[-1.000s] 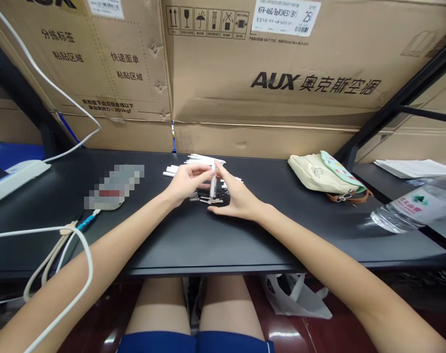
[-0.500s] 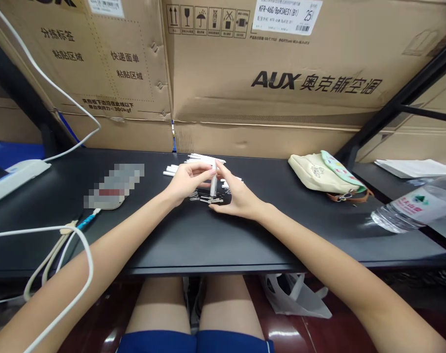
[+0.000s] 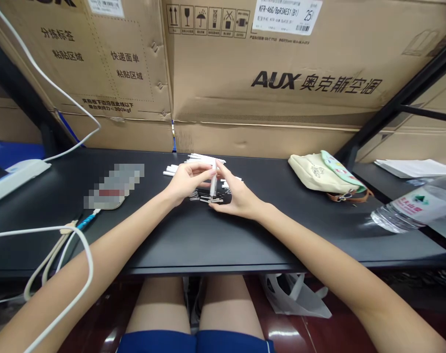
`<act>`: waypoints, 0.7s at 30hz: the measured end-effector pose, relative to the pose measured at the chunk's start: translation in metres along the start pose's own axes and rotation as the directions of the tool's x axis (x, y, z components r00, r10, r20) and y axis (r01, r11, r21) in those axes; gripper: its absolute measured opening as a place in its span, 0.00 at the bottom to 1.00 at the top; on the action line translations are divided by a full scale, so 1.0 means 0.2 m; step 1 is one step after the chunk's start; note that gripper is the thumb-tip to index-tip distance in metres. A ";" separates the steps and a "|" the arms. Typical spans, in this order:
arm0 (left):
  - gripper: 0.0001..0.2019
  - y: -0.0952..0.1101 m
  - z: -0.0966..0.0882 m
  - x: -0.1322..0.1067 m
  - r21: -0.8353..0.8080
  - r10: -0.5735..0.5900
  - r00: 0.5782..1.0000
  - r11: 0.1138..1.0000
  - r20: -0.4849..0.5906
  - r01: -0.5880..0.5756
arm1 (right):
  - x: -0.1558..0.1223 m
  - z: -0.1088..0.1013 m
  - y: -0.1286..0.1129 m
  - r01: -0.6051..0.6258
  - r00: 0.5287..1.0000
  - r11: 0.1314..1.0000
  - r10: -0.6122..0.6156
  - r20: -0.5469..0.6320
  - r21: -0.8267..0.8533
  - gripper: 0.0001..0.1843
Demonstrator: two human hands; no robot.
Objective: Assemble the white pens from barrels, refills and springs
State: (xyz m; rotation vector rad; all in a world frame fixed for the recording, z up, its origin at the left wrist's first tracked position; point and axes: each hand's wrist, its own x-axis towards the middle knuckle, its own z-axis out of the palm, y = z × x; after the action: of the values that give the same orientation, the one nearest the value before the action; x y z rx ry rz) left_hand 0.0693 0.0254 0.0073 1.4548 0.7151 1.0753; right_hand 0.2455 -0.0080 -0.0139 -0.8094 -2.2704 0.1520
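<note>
White tube (image 3: 213,189) upright over the counter (image 3: 215,240), left of cream pouch (image 3: 314,171). Left hand (image 3: 184,182): fingers pinched on tube's upper part. Right hand (image 3: 243,198), nearer pouch: fingers at tube's top, thumb spread low; cannot tell if gripping. Loose white sticks (image 3: 198,157), small metallic pieces (image 3: 217,200) also left of pouch.

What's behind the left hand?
Behind the left hand, white sticks lie on the black table; more stick ends poke out to its left. The hand hides the rest of those, so their full length and number can't be seen.
</note>
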 end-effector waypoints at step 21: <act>0.18 0.01 0.01 0.00 -0.005 0.005 1.000 1.000 -0.007 -0.005 | -0.01 0.02 0.02 -0.023 0.999 1.000 0.023 -0.043 -0.004 0.55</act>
State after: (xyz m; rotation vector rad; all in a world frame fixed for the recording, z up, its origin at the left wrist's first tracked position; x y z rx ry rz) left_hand 0.0700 0.0238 0.0096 1.4503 0.7137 1.0853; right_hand 0.2455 -0.0059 -0.0182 -0.8339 -2.2227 0.1385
